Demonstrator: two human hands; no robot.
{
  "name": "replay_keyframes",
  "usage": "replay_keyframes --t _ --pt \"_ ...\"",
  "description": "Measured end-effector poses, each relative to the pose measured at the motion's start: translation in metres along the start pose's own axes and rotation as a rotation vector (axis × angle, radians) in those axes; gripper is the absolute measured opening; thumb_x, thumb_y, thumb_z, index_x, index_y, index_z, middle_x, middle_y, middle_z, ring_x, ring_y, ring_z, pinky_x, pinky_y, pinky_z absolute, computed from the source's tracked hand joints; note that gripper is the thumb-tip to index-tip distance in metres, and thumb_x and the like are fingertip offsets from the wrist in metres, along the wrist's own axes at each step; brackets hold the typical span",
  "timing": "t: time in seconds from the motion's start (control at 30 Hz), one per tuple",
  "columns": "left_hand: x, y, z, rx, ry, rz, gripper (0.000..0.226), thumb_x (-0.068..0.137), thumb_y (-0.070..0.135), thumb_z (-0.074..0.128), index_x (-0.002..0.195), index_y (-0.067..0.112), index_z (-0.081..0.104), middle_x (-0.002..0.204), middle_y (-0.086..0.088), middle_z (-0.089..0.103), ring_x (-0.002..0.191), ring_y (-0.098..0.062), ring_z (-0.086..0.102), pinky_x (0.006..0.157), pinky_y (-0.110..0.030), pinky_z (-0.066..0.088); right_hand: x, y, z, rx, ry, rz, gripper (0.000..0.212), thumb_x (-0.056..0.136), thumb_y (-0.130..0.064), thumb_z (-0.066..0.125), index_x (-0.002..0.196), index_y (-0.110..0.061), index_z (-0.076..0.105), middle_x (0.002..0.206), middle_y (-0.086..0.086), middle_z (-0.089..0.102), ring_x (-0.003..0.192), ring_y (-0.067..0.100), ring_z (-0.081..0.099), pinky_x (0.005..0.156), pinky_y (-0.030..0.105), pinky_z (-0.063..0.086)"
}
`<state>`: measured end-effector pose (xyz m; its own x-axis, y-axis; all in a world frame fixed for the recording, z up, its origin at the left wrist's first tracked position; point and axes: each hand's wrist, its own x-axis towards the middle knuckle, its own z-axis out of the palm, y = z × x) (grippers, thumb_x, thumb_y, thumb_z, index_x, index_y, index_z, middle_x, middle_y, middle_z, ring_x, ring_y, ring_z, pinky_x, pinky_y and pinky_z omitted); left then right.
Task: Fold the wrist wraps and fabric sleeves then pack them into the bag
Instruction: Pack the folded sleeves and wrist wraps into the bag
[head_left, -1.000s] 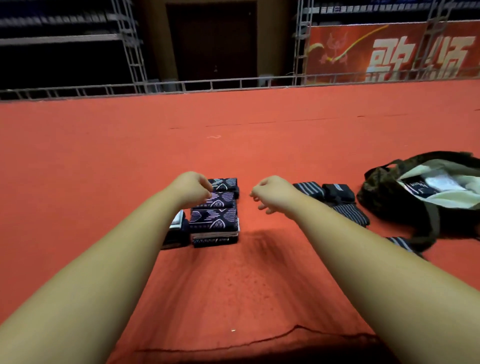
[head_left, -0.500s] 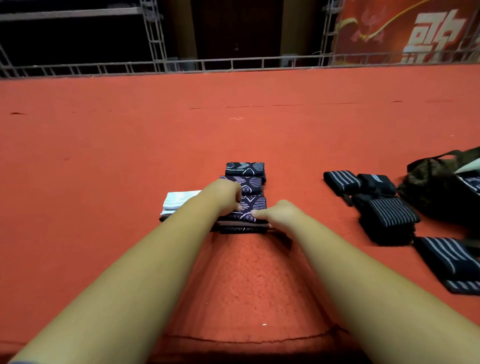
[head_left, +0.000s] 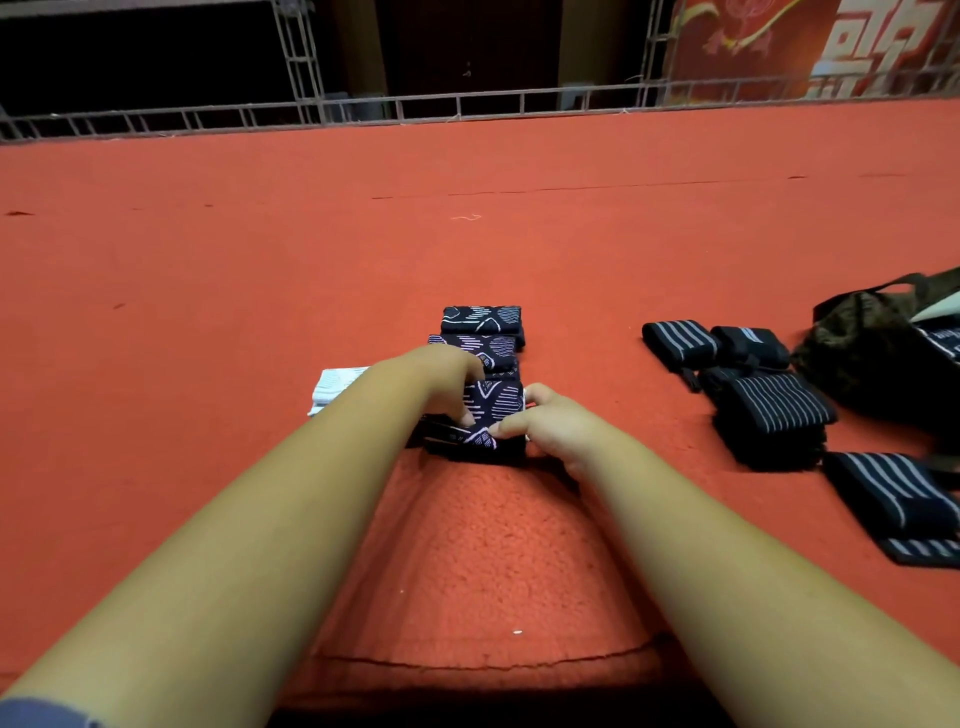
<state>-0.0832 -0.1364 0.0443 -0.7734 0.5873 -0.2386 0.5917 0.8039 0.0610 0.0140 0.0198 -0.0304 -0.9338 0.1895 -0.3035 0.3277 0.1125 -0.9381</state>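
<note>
Patterned fabric sleeve (head_left: 496, 408), nearest in a row on red carpet (head_left: 467, 249), centre: pinched by left hand (head_left: 447, 387) grip and right hand (head_left: 553, 426) grip. Striped wrist wraps (head_left: 774, 405), camouflage bag (head_left: 857, 353): 3 o'clock.

Bag (head_left: 852, 358) cut off at right edge — white fabric (head_left: 332, 387) half hidden behind forearm (head_left: 311, 493)

- We see a red-orange carpet (head_left: 208, 312) across the whole floor.
- The patterned sleeves (head_left: 480, 319) in the middle are dark navy with white and lilac line motifs (hatched shapes, mostly).
- Left of them we find a white folded cloth (head_left: 332, 387).
- The wrist wraps (head_left: 776, 405) on the right are black with pale grey stripes.
- The bag (head_left: 852, 348) at far right looks camouflage green-brown to us.
- The banner (head_left: 753, 47), far right, is red with white characters.
</note>
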Motion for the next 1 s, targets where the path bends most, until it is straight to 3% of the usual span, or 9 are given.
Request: replay_keyframes --t 0.07,0.2,0.27,0.33,0.4,0.5,0.63,0.8,1.0 --pt "-0.005 -0.001 -0.001 -0.027 -0.028 0.012 0.071 0.076 0.035 0.093 0.140 0.035 0.062 0.128 0.005 0.069 0.116 -0.023 0.064 0.103 -0.040 0.052 -0.003 0.007 0.000 0.042 -0.030 -0.029 0.043 0.079 -0.001 0.083 0.109 -0.021 0.061 0.097 0.007 0.080 0.086 0.023 0.073 0.075 0.036 0.054" --pt "-0.016 0.002 -0.004 -0.113 -0.127 0.011 0.050 0.073 0.030 0.094 0.116 0.036 0.069 0.098 0.004 0.075 0.087 -0.022 0.075 0.082 -0.041 0.064 -0.018 0.009 0.000 0.051 -0.064 -0.092 0.043 0.081 0.000 0.081 0.109 -0.022 0.058 0.094 0.003 0.077 0.072 0.017 0.067 0.059 0.028 0.045" --pt "-0.023 0.004 -0.011 -0.150 -0.120 0.031 0.042 0.068 0.035 0.096 0.101 0.035 0.071 0.091 0.006 0.074 0.087 -0.021 0.074 0.078 -0.039 0.064 -0.027 0.006 -0.003 0.107 -0.043 -0.113 0.043 0.079 0.003 0.079 0.110 -0.019 0.059 0.094 0.005 0.076 0.067 0.017 0.066 0.054 0.025 0.044" --pt "-0.029 0.006 -0.019 -0.246 -0.095 0.066 0.038 0.066 0.038 0.097 0.096 0.034 0.074 0.089 0.010 0.077 0.089 -0.018 0.074 0.081 -0.037 0.060 -0.035 -0.003 -0.011 0.219 -0.006 -0.170 0.048 0.071 0.005 0.078 0.110 -0.016 0.060 0.095 0.010 0.075 0.075 0.024 0.070 0.064 0.032 0.053" --pt "-0.033 0.010 -0.029 -0.426 -0.072 0.108 0.038 0.069 0.033 0.097 0.101 0.030 0.076 0.093 0.008 0.080 0.093 -0.020 0.076 0.083 -0.035 0.057 -0.041 -0.015 -0.024 0.296 0.049 -0.245 0.053 0.064 -0.002 0.077 0.113 -0.015 0.063 0.098 0.008 0.076 0.088 0.027 0.071 0.081 0.043 0.055" --pt "-0.039 0.027 -0.042 -0.789 -0.036 0.184 0.041 0.078 0.023 0.093 0.115 0.021 0.077 0.107 -0.004 0.081 0.102 -0.027 0.078 0.085 -0.034 0.059 -0.054 -0.038 -0.048 0.378 0.115 -0.312 0.056 0.068 -0.017 0.083 0.121 -0.015 0.068 0.112 0.006 0.079 0.098 0.022 0.074 0.094 0.046 0.055" --pt "-0.035 0.067 -0.054 -1.200 0.015 0.320 0.036 0.089 0.010 0.082 0.124 0.009 0.074 0.119 -0.014 0.078 0.107 -0.027 0.076 0.092 -0.038 0.061 -0.075 -0.059 -0.085 0.340 0.123 -0.336 0.029 0.098 -0.032 0.073 0.120 -0.013 0.073 0.107 0.005 0.082 0.092 0.020 0.076 0.086 0.037 0.059" --pt "-0.009 0.132 -0.061 -1.492 0.025 0.368 0.039 0.097 0.016 0.074 0.132 0.001 0.068 0.126 -0.021 0.074 0.116 -0.032 0.072 0.101 -0.040 0.059 -0.100 -0.075 -0.146 0.274 0.201 -0.372 0.026 0.099 -0.026 0.073 0.120 -0.010 0.074 0.106 0.009 0.081 0.085 0.023 0.076 0.078 0.034 0.060" --pt "0.019 0.198 -0.071 -1.618 -0.075 0.388 0.038 0.100 0.034 0.071 0.131 0.011 0.071 0.129 -0.009 0.075 0.108 -0.023 0.073 0.105 -0.045 0.056 -0.126 -0.079 -0.216 0.315 0.315 -0.369 0.028 0.098 -0.022 0.075 0.122 -0.007 0.074 0.110 0.014 0.081 0.093 0.031 0.077 0.094 0.051 0.054"
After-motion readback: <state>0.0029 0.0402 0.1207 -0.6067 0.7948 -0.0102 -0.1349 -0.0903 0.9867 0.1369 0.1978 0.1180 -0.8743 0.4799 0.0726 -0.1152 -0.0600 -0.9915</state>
